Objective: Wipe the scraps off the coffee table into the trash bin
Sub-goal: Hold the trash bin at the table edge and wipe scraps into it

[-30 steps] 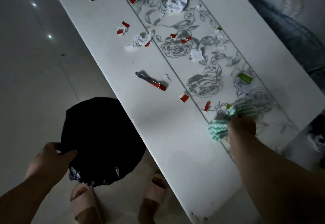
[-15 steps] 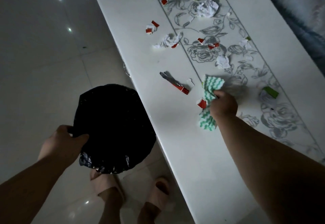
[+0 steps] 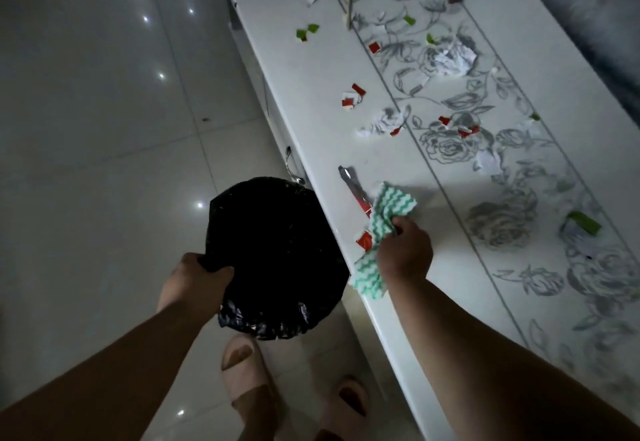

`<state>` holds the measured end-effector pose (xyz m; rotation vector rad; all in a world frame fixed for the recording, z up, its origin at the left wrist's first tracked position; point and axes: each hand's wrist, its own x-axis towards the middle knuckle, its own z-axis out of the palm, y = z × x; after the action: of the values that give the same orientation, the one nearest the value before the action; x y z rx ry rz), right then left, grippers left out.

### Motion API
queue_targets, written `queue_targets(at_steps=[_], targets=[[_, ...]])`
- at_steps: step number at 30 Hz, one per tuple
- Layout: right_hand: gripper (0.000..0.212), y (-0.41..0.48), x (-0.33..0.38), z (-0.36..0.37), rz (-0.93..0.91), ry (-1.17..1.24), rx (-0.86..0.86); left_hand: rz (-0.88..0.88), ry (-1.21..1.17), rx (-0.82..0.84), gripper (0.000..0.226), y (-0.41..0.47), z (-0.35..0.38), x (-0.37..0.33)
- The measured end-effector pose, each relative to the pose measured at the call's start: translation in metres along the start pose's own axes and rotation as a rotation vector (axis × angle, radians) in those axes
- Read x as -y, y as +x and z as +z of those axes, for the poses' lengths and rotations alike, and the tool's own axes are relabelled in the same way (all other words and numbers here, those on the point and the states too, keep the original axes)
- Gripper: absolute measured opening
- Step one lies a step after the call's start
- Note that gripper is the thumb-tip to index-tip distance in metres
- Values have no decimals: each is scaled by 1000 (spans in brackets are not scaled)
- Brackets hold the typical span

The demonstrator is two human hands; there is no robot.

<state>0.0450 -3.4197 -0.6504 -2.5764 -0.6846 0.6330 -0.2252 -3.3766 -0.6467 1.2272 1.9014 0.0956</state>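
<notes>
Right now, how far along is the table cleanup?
Early. Done: only the near end of the coffee table looks scrap-free. In hand: the right hand grips a green-striped cloth against a red scrap and a foil wrapper at the edge by the trash bin, whose rim the left hand holds. Left: crumpled paper, green scraps and red bits farther along.

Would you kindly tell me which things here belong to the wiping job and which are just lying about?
Job in hand: cloth, gripped by the right hand; bin, its rim held by the left hand; table; scraps.
Just there: slippers; floor; drawer handle.
</notes>
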Motion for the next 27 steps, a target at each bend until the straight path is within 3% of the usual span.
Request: queue_targets(at_steps=[3, 9, 11, 13, 18, 20, 23, 27], targets=[[42, -17, 17, 12, -28, 26, 45, 37, -27, -1, 26, 9, -7, -8], [44, -35, 44, 33, -120, 74, 153, 39, -23, -19, 24, 23, -19, -14], [43, -35, 45, 28, -139, 64, 118, 36, -41, -23, 22, 26, -23, -16], [40, -30, 37, 15, -132, 29, -23, 31, -71, -16, 25, 28, -29, -20], [33, -12, -10, -25, 97, -9, -344, 10, -103, -5, 30, 35, -42, -28], [39, -5, -27, -34, 237, 2, -360, 17, -98, -9, 31, 40, -45, -31], [32, 11, -36, -35, 432, 69, -325, 47, -82, -26, 31, 46, -45, -36], [31, 46, -18, -27, 377, -9, -278, 80, -101, -38, 30, 61, -41, -39]])
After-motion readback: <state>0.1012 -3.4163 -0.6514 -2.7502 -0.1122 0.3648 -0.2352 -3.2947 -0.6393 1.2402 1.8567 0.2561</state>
